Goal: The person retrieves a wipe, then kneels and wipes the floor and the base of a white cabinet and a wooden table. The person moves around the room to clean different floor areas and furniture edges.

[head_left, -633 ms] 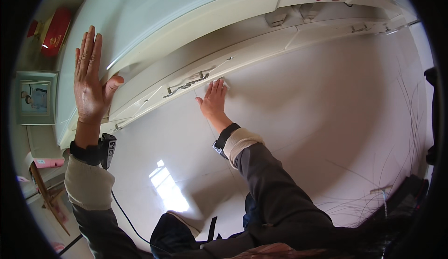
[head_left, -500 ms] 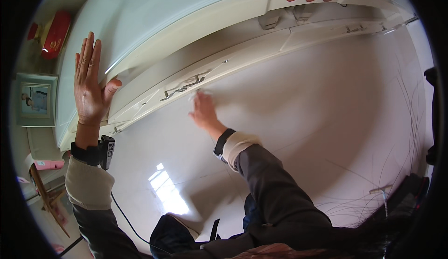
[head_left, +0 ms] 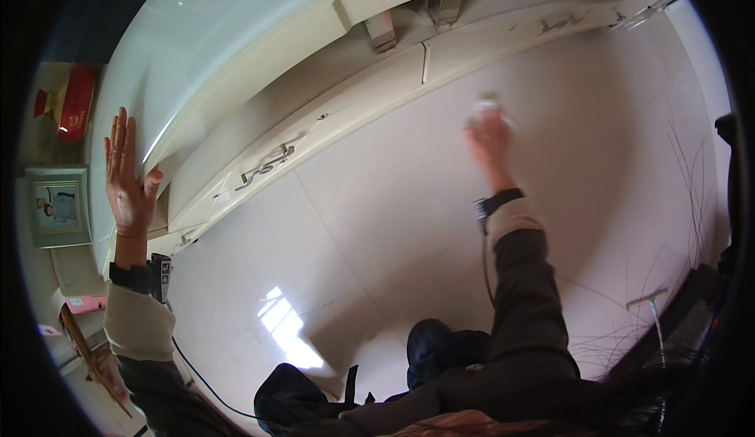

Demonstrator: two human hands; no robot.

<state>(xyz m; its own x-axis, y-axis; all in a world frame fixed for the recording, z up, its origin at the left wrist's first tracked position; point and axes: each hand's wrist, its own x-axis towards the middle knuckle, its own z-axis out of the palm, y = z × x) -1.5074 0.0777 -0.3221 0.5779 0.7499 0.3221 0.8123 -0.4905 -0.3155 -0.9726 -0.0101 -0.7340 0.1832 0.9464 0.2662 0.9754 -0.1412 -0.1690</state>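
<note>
My left hand lies with its fingers stretched out at the edge of a pale glossy tabletop on a long cream cabinet. It holds nothing. Farther right, my right hand is held out over the pale tiled floor, in front of the cabinet's lower doors. A small white thing shows at its fingertips, perhaps a wad of cloth or tissue; motion blurs it, so its kind is unclear. The fingers of that hand are closed around it.
Metal handles jut from the cabinet's lower front. A framed photo and a red-and-gold package stand at the far left. A long-handled floor tool is at lower right. A cable runs from my left wrist.
My right hand has swept to the right, away from the cabinet handles, carrying the small white thing. The view has shifted right; my left hand remains stretched out at the tabletop's edge.
</note>
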